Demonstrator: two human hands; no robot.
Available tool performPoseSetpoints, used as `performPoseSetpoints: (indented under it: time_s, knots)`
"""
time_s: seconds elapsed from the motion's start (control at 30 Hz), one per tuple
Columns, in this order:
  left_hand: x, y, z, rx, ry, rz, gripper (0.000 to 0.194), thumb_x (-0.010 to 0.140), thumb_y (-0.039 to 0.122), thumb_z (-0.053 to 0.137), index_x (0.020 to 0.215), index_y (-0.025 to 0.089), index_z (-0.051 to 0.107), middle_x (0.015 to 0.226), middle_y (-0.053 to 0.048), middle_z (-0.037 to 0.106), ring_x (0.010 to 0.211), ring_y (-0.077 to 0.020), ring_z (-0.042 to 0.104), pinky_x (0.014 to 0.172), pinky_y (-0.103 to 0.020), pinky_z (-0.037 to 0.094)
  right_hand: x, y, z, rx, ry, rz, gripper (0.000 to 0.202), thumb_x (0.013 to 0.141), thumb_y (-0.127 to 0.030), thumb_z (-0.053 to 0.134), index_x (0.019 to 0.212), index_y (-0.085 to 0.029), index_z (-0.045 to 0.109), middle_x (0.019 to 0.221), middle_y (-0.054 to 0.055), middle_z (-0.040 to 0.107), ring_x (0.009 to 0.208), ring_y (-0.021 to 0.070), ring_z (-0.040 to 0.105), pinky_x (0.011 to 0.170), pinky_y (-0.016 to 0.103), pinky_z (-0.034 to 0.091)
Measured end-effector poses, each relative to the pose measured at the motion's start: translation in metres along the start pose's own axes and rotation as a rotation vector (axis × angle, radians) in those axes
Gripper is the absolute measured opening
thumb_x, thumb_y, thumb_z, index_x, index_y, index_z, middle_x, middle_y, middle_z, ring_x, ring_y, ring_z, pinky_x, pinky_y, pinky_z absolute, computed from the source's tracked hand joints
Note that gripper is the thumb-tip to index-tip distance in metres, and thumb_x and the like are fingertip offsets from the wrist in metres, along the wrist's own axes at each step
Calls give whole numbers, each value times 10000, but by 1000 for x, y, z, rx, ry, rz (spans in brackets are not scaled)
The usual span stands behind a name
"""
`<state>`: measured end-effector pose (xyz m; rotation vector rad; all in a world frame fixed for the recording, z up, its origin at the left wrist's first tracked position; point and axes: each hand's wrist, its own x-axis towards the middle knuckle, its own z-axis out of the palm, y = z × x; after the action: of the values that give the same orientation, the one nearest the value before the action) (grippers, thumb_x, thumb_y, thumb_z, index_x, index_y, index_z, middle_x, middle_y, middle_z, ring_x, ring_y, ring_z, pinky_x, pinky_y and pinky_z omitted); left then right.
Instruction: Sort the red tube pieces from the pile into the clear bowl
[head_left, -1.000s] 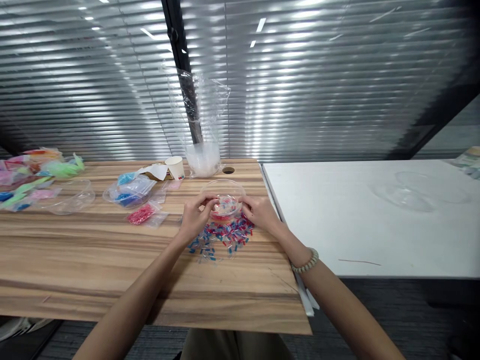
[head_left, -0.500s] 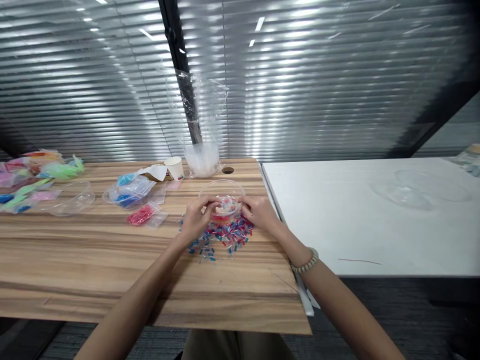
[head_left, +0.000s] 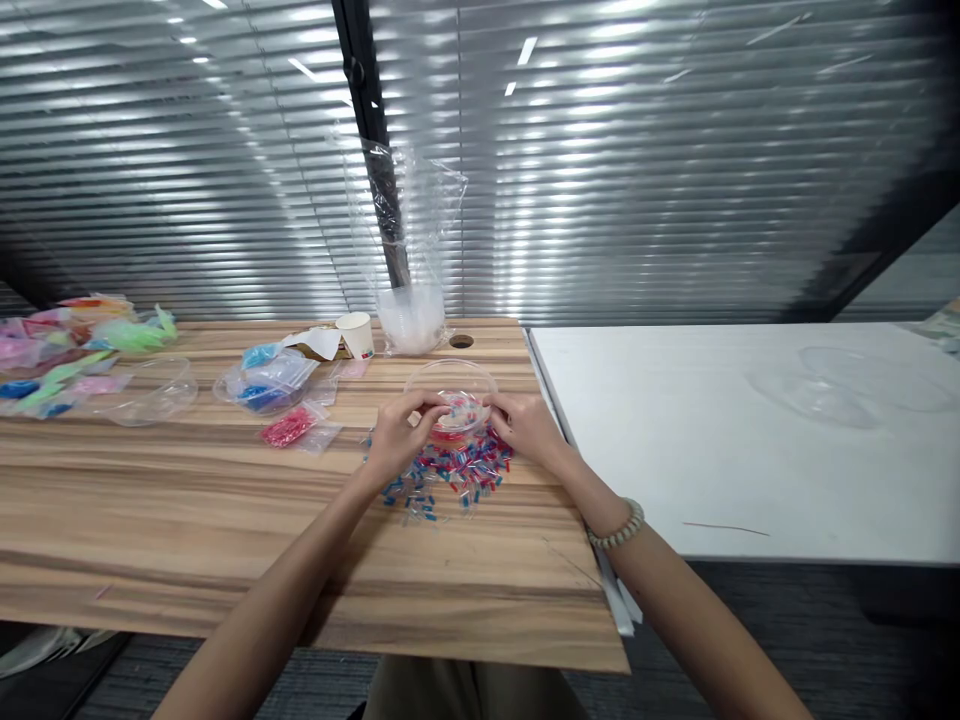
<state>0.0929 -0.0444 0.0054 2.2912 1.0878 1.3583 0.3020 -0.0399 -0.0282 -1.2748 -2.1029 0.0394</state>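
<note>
A clear round plastic bowl is between my hands, with small red, blue and clear pieces showing in or through it. My left hand is closed at its left edge, thumb and fingers pinched together. At the right edge, my right hand pinches in the same way. Just behind rises the rim of a larger clear round dish. Many short red, blue and clear tube-like pieces lie scattered on the wooden table in front of the bowl. The fingertips are small and partly hidden.
Left of my hands lie a bag of red pieces and a clear dish with blue bags. Behind stand a paper cup and a tall clear bag. Colourful bags fill the far left. A white table adjoins at right.
The view has shifted slightly, so most things appear a little further right. Both hands keep their pinch at the bowl's edges, with barely any movement.
</note>
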Motion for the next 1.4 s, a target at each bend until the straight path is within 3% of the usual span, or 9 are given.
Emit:
performPoseSetpoints:
  time_s: [0.53, 1.4]
  knots:
    - [0, -3, 1, 1, 40, 11, 83, 800, 200, 581, 786, 176, 659, 764, -7, 687, 671, -115, 610, 640, -207, 465, 0, -2, -3, -18, -1, 8, 286, 805, -147, 461, 1002, -214, 656, 838, 25, 701, 704, 150, 624, 634, 231, 405]
    - [1, 2, -1, 7, -10, 27, 164, 855, 140, 449, 820, 165, 607, 693, 5, 623, 607, -97, 570, 612, -197, 427, 0, -3, -2, -21, 5, -21, 280, 802, -139, 456, 978, -213, 660, 838, 27, 700, 718, 161, 623, 634, 235, 395]
